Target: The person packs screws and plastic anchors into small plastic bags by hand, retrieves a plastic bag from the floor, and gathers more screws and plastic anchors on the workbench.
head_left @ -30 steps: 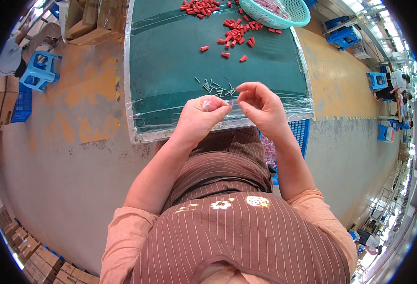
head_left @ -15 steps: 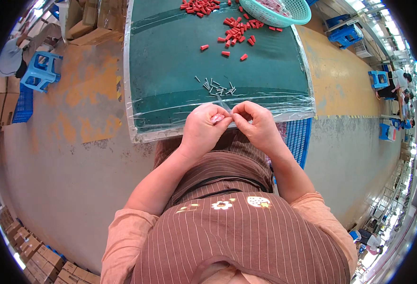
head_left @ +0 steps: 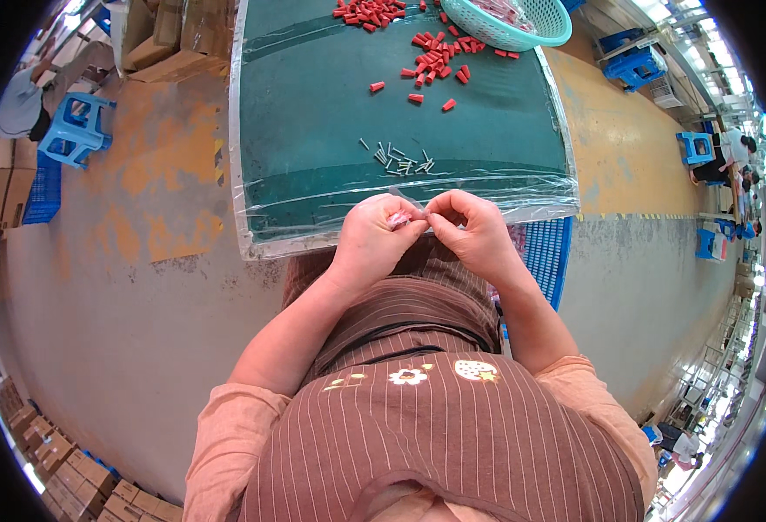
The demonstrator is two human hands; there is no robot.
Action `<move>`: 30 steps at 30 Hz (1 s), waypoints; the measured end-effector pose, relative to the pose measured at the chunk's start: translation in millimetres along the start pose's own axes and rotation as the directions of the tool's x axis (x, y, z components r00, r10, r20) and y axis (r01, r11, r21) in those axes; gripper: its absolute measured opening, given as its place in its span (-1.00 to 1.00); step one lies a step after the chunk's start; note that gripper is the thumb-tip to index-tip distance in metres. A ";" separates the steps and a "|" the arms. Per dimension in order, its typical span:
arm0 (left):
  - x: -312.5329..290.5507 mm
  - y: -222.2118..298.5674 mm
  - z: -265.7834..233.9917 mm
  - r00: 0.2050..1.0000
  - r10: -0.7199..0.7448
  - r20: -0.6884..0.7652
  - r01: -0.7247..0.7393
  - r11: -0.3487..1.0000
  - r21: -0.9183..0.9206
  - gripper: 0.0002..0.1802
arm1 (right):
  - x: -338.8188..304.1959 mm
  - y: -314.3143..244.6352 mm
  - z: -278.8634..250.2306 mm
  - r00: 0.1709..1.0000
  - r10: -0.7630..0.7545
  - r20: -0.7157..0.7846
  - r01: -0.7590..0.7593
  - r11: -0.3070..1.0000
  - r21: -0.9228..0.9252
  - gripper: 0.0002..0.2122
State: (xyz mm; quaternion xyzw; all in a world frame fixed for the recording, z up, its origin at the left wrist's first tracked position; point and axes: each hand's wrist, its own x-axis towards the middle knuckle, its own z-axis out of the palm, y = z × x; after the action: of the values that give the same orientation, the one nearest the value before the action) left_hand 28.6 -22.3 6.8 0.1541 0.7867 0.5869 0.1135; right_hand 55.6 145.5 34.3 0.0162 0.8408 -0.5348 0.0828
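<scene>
My left hand (head_left: 372, 239) and my right hand (head_left: 472, 233) meet fingertip to fingertip over the near edge of the table. Both pinch a small greyish, see-through piece that looks like a plastic bag (head_left: 406, 198), its end sticking up past my fingers. Something pinkish in clear plastic (head_left: 398, 219) shows in the curl of my left hand; most of it is hidden. Just beyond my hands lies a loose group of metal screws (head_left: 400, 160). Farther off are many small red tapered plastic plugs (head_left: 433, 63) in two heaps, with a few strays.
A pale green basket (head_left: 522, 36) with clear packets stands at the far right of the green table (head_left: 313, 113). Film covers its near edge. A blue crate (head_left: 548, 257) sits below on the right. Blue stools (head_left: 76, 130) and cartons are to the left; people work at both sides.
The see-through piece between my fingers has tilted a little to the left and sits lower. My right fingertips have shifted slightly; the screws and red plugs stay put.
</scene>
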 end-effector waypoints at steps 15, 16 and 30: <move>-1.3 -5.3 -0.5 0.987 -0.157 -0.045 0.140 0.956 -0.257 -0.94 | 0.8 1.2 10.8 0.995 0.080 0.063 -0.091 0.978 0.186 -0.89; -1.7 -6.9 0.7 0.982 -0.187 -0.032 0.170 0.942 -0.290 -0.95 | 2.0 -2.1 13.2 0.995 0.066 0.074 -0.079 0.976 0.203 -0.89; 4.9 -21.0 -17.6 0.961 -0.265 -0.083 0.216 0.901 -0.375 -0.97 | 72.6 31.6 -12.2 0.870 -0.446 0.209 0.425 0.466 -0.776 -0.89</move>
State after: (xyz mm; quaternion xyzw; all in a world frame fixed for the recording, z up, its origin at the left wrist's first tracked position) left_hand 15.5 -41.6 -8.3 -0.0071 0.6836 0.7123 0.1591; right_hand -13.8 165.5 -0.4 -0.2308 0.9654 -0.1003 -0.0677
